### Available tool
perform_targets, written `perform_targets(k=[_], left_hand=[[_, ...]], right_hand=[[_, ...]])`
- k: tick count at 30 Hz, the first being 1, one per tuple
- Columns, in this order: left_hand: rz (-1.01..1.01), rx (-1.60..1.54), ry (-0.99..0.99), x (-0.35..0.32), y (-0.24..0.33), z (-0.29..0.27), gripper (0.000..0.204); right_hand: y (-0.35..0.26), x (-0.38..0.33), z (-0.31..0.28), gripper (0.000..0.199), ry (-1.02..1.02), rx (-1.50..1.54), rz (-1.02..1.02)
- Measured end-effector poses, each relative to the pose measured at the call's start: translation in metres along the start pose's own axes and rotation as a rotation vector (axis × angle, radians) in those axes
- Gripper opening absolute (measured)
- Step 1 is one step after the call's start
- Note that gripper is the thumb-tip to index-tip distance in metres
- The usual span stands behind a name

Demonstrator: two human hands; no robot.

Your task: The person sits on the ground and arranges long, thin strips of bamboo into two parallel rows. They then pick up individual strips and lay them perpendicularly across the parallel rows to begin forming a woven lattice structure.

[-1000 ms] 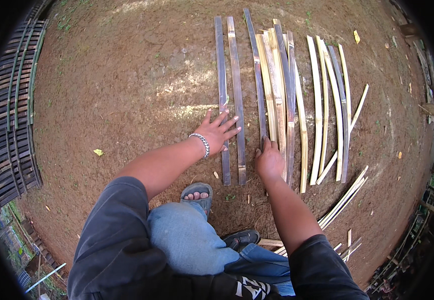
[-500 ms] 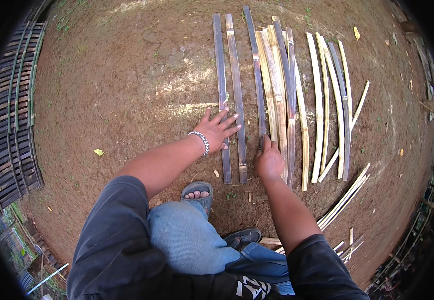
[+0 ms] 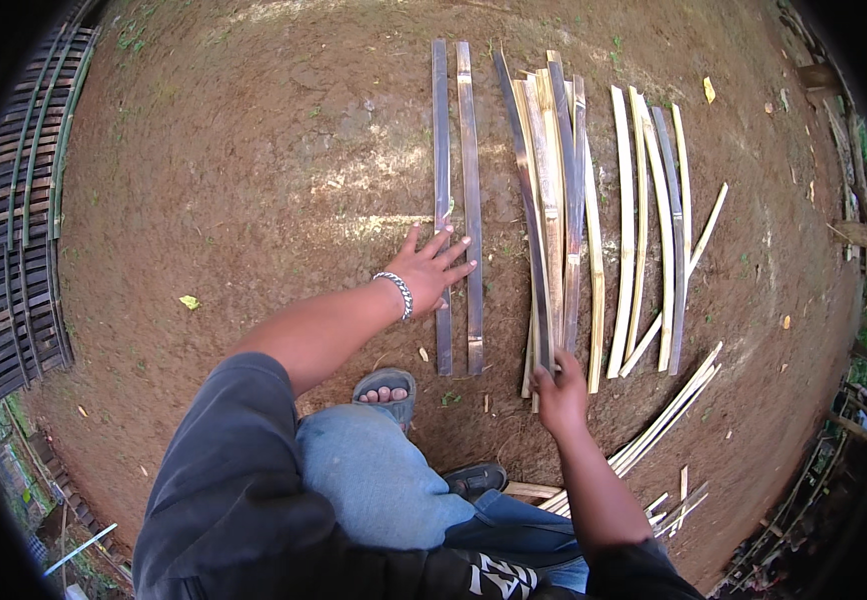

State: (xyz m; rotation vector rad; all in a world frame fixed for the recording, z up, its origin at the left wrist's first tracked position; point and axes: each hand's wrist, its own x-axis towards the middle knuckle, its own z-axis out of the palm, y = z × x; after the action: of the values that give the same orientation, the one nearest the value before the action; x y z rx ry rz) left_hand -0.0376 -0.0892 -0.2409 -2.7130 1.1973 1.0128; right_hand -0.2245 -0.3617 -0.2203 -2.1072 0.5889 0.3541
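Bamboo slats (image 3: 554, 200) lie on bare ground, long axes running away from the person. Left hand (image 3: 432, 268) rests flat, fingers spread, on the two dark slats (image 3: 457, 180) (set apart leftward). Right hand (image 3: 559, 392) grips a slat's near end.

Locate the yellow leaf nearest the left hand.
In the head view, the yellow leaf lies on bare dirt, left of the left hand, right of the slatted panel.

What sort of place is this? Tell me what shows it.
Probably an outdoor yard used for bamboo work. The bare brown dirt ground has long split bamboo slats laid side by side on it, a dark woven slat panel lies at the left edge, and the left hand rests on two slats.
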Motion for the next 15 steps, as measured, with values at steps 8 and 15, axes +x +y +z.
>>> perform_targets(k=[8, 15], left_hand=[[0.285, -0.229, 0.544, 0.015, 0.08, -0.073, 0.078], [0.557, -0.494, 0.735, 0.024, 0.126, -0.114, 0.034]], right_hand=[[-0.123, -0.11, -0.239, 0.032, 0.104, -0.749, -0.2], [-0.256, -0.117, -0.382, 0.03, 0.222, -1.106, -0.722]])
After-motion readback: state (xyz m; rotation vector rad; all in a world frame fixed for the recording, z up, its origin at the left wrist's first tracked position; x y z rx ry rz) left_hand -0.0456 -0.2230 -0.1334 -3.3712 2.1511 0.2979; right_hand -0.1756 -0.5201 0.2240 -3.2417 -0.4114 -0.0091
